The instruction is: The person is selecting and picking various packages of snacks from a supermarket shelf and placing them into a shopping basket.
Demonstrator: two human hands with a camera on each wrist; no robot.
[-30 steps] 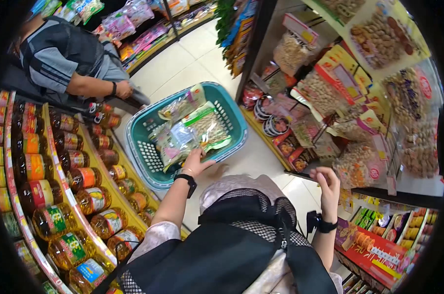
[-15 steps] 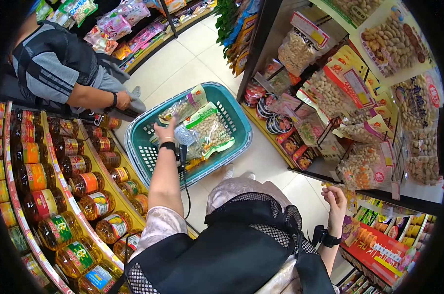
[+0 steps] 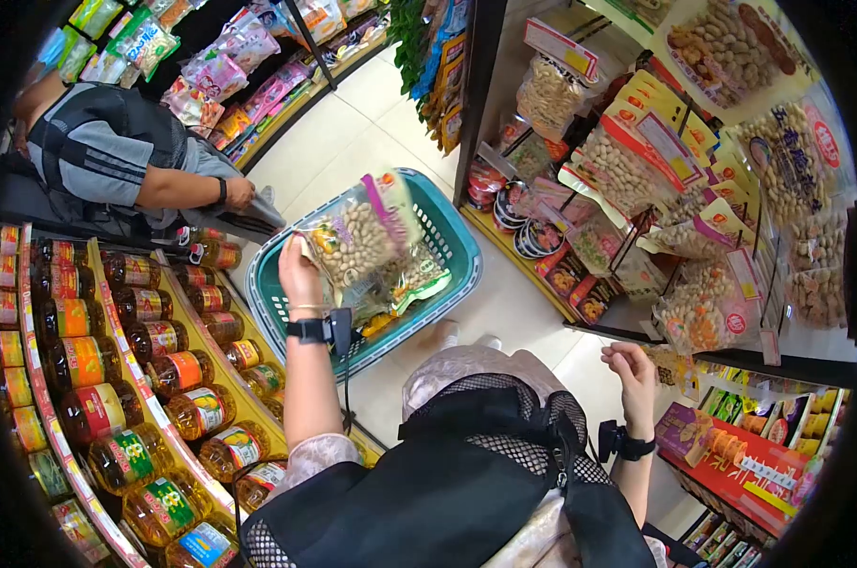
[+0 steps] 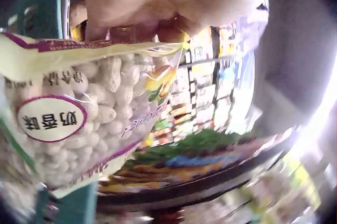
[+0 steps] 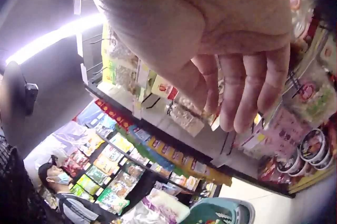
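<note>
In the head view my left hand (image 3: pixel 300 276) grips one end of a clear bag of peanuts (image 3: pixel 354 244), raised over the teal shopping basket (image 3: pixel 459 225). The left wrist view shows the bag (image 4: pixel 68 118) close up, with pale unshelled peanuts, a cream and purple edge and an oval label, below my fingers. Underneath it, another bag of nuts with a green edge (image 3: pixel 426 282) lies in the basket, partly hidden. My right hand (image 3: pixel 634 381) hovers apart near the right-hand shelves, its fingers loosely bent and holding nothing.
Rows of bottled oil (image 3: pixel 187 412) line the left shelves. Hanging nut packets (image 3: pixel 627 170) fill the rack on the right, above stacked round tubs (image 3: pixel 537 237). A person in a grey shirt (image 3: pixel 102 151) stands at the upper left, beyond the basket.
My left hand reached into the basket, took hold of the peanut bag at its far side and lifted it toward me. My right hand stays beside the right shelves.
</note>
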